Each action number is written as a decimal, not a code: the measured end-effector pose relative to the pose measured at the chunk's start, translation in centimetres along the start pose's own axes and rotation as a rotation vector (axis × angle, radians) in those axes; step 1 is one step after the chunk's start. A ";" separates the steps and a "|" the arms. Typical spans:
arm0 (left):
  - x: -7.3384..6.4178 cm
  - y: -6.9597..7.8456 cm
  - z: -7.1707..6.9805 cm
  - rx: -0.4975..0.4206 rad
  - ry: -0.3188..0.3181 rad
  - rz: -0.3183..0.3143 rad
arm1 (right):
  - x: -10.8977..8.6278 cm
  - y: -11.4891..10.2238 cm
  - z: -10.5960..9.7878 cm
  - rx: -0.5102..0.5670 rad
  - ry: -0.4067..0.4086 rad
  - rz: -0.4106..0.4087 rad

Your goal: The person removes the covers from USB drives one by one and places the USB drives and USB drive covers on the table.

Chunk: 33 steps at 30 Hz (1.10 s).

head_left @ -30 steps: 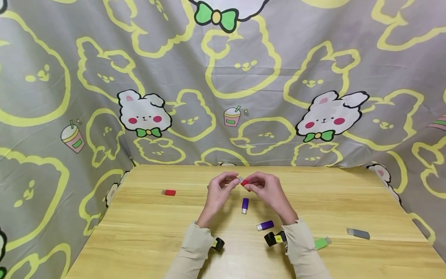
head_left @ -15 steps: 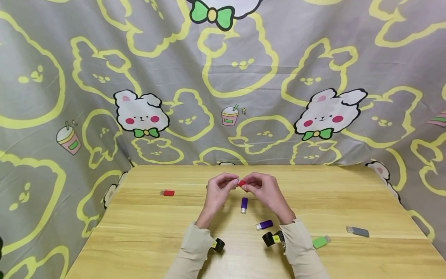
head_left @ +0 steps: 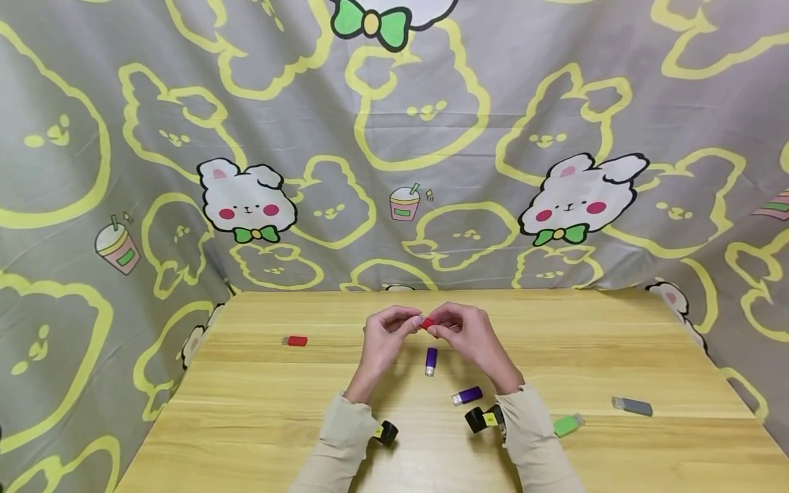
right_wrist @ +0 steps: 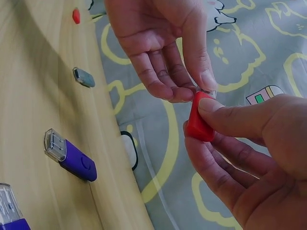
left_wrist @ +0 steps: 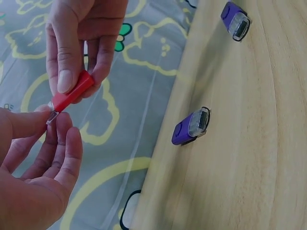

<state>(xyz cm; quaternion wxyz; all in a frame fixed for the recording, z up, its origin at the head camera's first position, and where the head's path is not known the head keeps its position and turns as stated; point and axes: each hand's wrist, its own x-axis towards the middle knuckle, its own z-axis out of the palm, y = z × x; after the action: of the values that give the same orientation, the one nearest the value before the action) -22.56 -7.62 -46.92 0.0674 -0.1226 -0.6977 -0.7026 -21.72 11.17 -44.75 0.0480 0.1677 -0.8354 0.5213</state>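
In the head view both hands meet over the far middle of the table around a red USB stick (head_left: 428, 324). My right hand (head_left: 470, 335) pinches its red body between thumb and fingers. At the other end, my left hand (head_left: 385, 337) pinches the clear-capped tip with thumb and fingertips. The left wrist view shows the red USB stick (left_wrist: 74, 92) slanting between the two hands, its clear end at the left thumb. Below the hands lie two purple USB sticks, one nearer (head_left: 467, 396) and one farther (head_left: 431, 361), both with clear caps.
Another red USB stick (head_left: 296, 341) lies at the left of the wooden table (head_left: 234, 424). A green USB stick (head_left: 568, 424) is beside the right sleeve, with a grey one (head_left: 632, 406) farther right. The right wrist view shows another grey USB stick (right_wrist: 84, 77). A patterned curtain (head_left: 333, 274) hangs behind.
The hands stay together on the red USB stick, which shifts and turns slightly between the fingertips. The whole head view drifts a little; the USB sticks on the table stay put.
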 end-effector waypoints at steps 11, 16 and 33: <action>0.7 0.8 -2.3 -0.124 0.141 -0.001 | -0.2 0.9 -1.0 -0.056 0.017 0.042; 0.6 0.6 -1.7 -0.122 0.097 -0.017 | -0.1 1.1 -0.8 -0.056 0.020 0.031; 0.7 -0.1 -1.5 -0.093 0.083 -0.102 | 1.9 4.1 -1.9 -0.058 0.081 0.199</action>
<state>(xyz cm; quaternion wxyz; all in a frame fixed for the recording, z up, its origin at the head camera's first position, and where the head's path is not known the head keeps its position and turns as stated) -23.34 -9.02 -46.86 0.0544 -0.0607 -0.6664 -0.7412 -25.04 14.07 -46.86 0.0345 0.0611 -0.8601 0.5053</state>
